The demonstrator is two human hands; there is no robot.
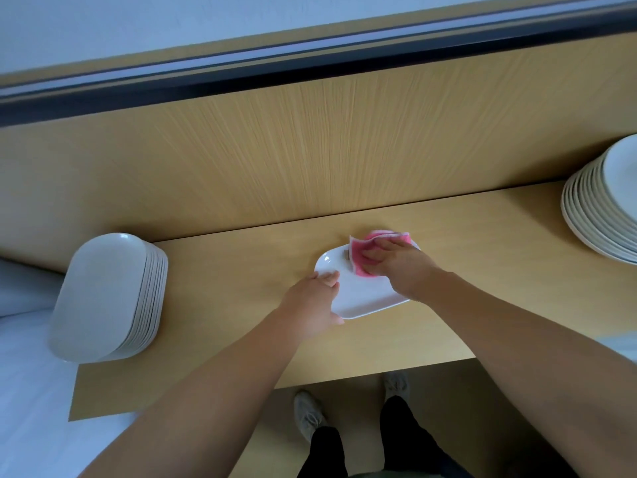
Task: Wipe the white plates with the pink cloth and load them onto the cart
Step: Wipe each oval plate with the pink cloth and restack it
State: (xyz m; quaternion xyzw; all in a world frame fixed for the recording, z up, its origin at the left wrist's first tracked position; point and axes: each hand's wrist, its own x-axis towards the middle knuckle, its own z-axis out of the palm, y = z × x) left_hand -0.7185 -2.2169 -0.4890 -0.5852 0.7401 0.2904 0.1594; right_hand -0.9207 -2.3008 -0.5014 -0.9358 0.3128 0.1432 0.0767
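Your wooden table (241, 305) ends in a near edge at 6 o'clock, above your shoes (308, 414), and meets an upright back panel (310, 150) at 12 o'clock. Bare tabletop lies open on both sides of the white plate (362, 294) at its centre. At 9 o'clock stands a stack of oblong plates (103, 294), and at 2 o'clock, well apart, a stack of round plates (599, 208). Your left hand (310, 301) grips the white plate's 9 o'clock rim, fingers curled over it. Your right hand (400, 267) presses the pink cloth (362, 251) onto its 12 o'clock end, fingers laid fairly flat.
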